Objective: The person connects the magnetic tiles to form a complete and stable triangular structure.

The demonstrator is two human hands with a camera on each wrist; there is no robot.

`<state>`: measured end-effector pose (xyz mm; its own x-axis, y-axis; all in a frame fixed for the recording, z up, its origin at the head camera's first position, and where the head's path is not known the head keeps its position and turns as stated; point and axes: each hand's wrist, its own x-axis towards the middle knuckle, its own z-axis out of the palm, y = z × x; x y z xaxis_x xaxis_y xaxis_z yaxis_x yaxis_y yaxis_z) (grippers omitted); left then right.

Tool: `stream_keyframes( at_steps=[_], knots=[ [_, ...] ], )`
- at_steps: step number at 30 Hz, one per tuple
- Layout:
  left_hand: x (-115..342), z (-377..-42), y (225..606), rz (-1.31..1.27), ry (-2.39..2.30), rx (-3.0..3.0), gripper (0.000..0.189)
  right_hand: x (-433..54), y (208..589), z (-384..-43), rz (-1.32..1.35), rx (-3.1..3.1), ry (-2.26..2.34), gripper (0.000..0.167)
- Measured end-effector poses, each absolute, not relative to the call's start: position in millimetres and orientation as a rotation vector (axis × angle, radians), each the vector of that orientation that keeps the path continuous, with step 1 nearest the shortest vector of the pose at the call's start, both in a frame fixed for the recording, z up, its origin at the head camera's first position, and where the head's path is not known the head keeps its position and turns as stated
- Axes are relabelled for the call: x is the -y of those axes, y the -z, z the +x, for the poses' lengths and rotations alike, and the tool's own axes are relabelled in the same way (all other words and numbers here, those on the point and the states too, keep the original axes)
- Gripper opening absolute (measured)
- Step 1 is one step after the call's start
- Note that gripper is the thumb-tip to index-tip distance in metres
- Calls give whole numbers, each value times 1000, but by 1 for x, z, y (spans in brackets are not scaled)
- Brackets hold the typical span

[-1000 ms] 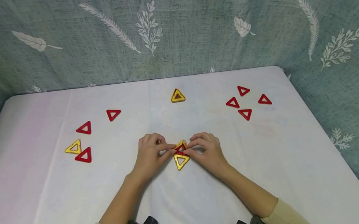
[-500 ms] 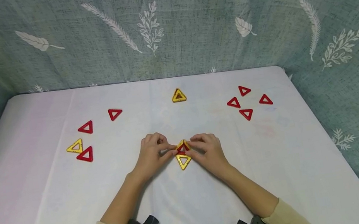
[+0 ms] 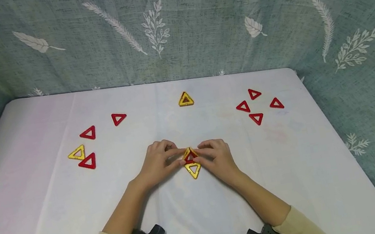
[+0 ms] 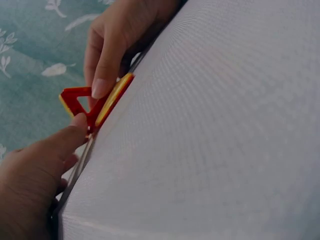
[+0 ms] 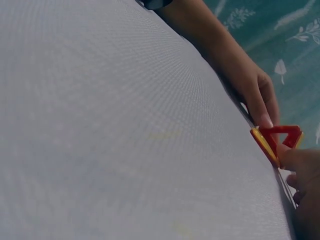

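Note:
Near the middle of the table, a small pyramid of triangular magnetic tiles stands between my hands. Its near face is a red triangular tile (image 3: 191,161), with yellow tile edges (image 3: 188,149) rising behind. A yellow triangular tile (image 3: 195,176) lies flat against its near base, tip toward me. From the left, my left hand (image 3: 157,160) pinches the pyramid's side between thumb and forefinger. My right hand (image 3: 217,157) pinches the opposite side likewise. In the left wrist view, both thumbs touch the upright red tile (image 4: 77,92); the pyramid's far sides are hidden.
A finished-looking yellow pyramid (image 3: 186,103) stands farther back. On the left lie several red tiles (image 3: 87,166) and a yellow tile (image 3: 73,156); on the right, several red tiles (image 3: 256,115). A patterned curtain (image 3: 194,21) hangs behind the white table (image 3: 293,182).
The flat yellow tile has swung slightly to the right and now lines up with the red tile's base. Both hands keep their pinch and have hardly moved.

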<state>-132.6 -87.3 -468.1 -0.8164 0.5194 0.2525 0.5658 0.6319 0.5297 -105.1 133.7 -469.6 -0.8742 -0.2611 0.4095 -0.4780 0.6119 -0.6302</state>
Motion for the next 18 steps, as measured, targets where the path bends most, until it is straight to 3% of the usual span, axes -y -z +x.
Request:
stream_keyframes(
  at_steps=[8,18],
  knots=[
    [92,-132,466,-1102,800,2834,55,-135,471,-104,680,2526,-1098,26],
    [92,-132,469,-989,916,2808,45,-139,467,-102,878,2743,-766,75]
  ],
)
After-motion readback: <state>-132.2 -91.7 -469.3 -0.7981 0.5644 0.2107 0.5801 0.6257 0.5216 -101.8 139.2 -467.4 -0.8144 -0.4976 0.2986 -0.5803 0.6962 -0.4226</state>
